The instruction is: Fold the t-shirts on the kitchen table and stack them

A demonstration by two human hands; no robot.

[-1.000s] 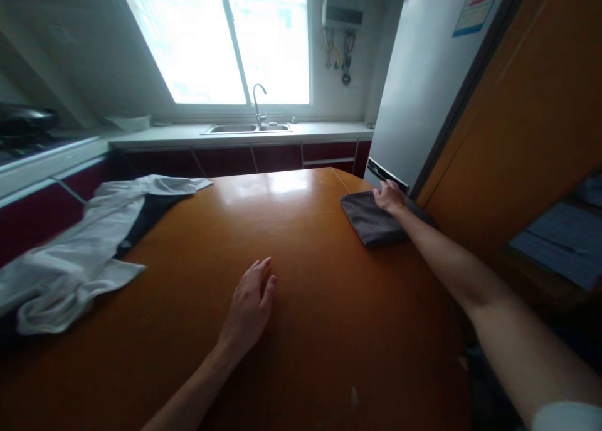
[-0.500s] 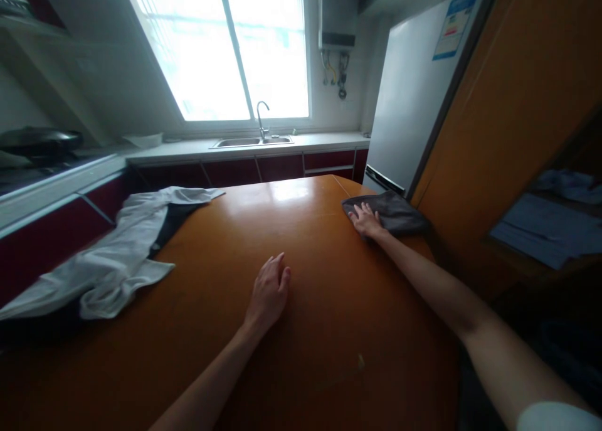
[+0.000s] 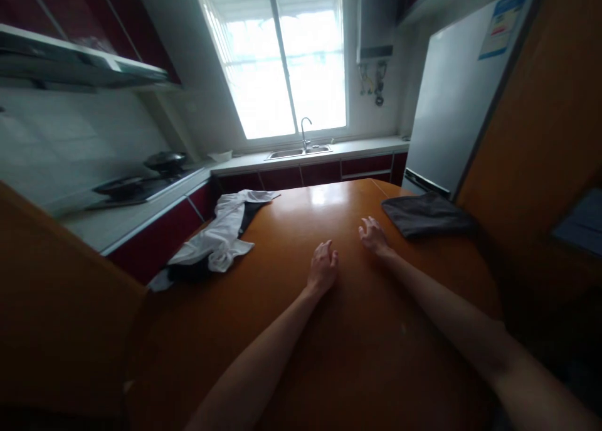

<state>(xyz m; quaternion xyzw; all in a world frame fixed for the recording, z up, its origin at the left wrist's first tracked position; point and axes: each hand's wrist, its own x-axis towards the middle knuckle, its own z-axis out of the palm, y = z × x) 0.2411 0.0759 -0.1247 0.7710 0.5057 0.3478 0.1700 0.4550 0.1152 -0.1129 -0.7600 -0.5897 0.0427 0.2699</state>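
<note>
My left hand (image 3: pixel 323 269) is over the middle of the brown wooden table (image 3: pixel 301 343), fingers stretched forward and holding nothing. To its right, my right hand (image 3: pixel 374 235) is open and empty, its fingers slightly bent and apart. Just beyond my right hand lies a folded dark grey cloth (image 3: pixel 426 216), flat near the table's right edge; the hand is off it. On the left side of the table sits a loose, crumpled heap of clothing, with a white garment (image 3: pixel 221 230) on top of a black one (image 3: pixel 188 271).
A fridge (image 3: pixel 451 98) and a wooden panel (image 3: pixel 527 136) stand to the right. Behind the table runs a counter with a sink (image 3: pixel 286 154) and tap (image 3: pixel 305 130) under a window. A stove with a wok (image 3: pixel 165 161) and another pan (image 3: pixel 120 187) is at the left.
My right hand has come off the dark grey cloth and moved left, closer to my left hand. The head view has turned left, showing more of the stove and range hood.
</note>
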